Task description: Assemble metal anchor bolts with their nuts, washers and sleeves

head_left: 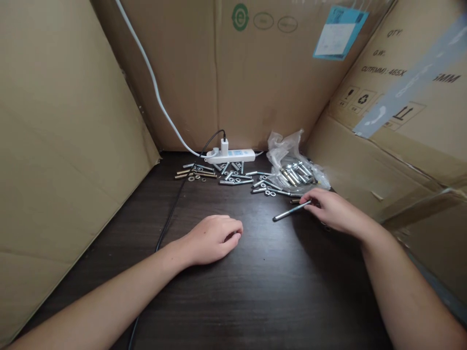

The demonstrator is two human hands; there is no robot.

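Right of centre, the right hand pinched one end of a bolt; the left hand, near centre, lay loosely curled, any grip hidden. Beyond them, loose bolts and washers lay on the table, while the plastic bag, upper right of centre, held more fasteners, so it was not yet emptied.

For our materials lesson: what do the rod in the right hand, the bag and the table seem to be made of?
Rod: metal, probably steel; smooth, silvery, shiny along its length.
Bag: thin plastic, by its crumpled, see-through film.
Table: dark, with streaky grain and soft sheen; wood or wood-look laminate, I can't tell which.
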